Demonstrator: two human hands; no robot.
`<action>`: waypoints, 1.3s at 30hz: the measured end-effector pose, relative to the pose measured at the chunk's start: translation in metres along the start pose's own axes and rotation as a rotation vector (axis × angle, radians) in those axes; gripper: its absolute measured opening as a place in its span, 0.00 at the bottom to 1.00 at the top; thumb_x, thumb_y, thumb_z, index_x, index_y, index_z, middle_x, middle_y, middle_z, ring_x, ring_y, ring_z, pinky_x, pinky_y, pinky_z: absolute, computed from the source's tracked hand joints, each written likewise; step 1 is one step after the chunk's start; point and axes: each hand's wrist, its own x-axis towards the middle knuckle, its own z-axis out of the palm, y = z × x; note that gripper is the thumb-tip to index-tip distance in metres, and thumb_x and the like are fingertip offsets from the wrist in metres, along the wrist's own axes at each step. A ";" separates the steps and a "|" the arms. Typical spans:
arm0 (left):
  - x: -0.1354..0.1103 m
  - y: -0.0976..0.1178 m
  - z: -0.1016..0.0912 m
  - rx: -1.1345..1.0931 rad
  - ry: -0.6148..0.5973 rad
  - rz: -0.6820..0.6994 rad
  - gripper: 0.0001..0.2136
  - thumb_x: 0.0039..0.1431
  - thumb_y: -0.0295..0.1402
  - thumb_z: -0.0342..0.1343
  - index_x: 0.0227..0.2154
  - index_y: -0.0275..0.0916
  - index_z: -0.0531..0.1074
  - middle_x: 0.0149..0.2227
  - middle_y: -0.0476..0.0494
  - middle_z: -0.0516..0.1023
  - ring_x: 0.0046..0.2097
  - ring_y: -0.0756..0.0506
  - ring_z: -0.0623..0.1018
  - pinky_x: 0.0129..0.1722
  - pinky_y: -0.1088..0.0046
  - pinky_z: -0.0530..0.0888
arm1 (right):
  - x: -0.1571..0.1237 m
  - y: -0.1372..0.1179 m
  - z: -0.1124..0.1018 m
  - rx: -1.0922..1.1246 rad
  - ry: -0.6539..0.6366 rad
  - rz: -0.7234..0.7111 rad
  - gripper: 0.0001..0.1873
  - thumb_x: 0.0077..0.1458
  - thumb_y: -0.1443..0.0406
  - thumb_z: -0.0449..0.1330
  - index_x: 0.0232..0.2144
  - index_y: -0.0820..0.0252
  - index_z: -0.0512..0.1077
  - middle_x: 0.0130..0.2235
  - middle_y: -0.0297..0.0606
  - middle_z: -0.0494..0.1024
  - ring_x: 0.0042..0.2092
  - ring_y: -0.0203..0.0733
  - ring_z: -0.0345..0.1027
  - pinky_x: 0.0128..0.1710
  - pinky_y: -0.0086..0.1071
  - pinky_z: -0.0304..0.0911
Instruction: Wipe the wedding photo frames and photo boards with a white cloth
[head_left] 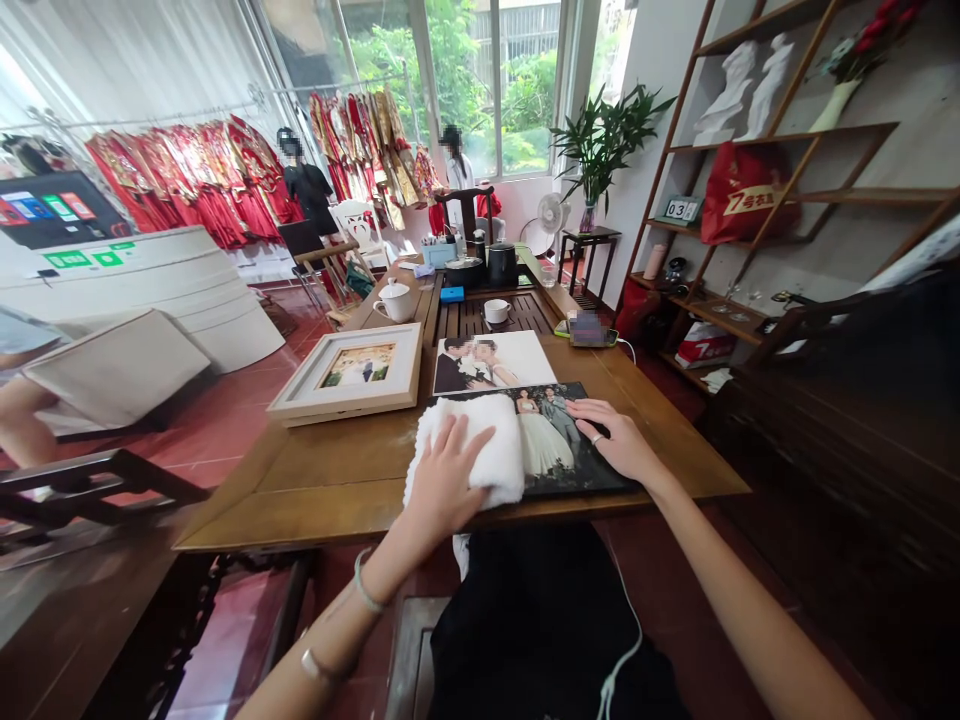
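Observation:
My left hand [448, 480] lies with spread fingers on a folded white towel [504, 445]. The towel covers the left part of a dark wedding photo panel [547, 445], which lies flat near the table's front edge. On the panel's right side rests my right hand [616, 440], fingers stretched out, with a ring on one finger. Just behind the panel is a lighter wedding photo print [517, 360]. To the left, a pale wooden picture frame [352, 370] with a small photo in a white mat lies on the table.
A lidded white cup [393, 299] stands behind the frame. On the slatted tea tray [469, 318] are a small white cup [496, 311] and a blue box [452, 294]. A phone [592, 329] with a cable lies at the table's right edge. Two people stand by racks of red garments.

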 end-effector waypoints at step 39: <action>0.047 0.084 0.004 0.018 0.061 0.012 0.32 0.54 0.44 0.58 0.61 0.43 0.58 0.65 0.31 0.54 0.67 0.29 0.51 0.59 0.44 0.57 | 0.000 -0.001 -0.001 0.013 0.016 0.027 0.15 0.55 0.63 0.54 0.41 0.55 0.78 0.47 0.43 0.79 0.53 0.49 0.69 0.57 0.48 0.62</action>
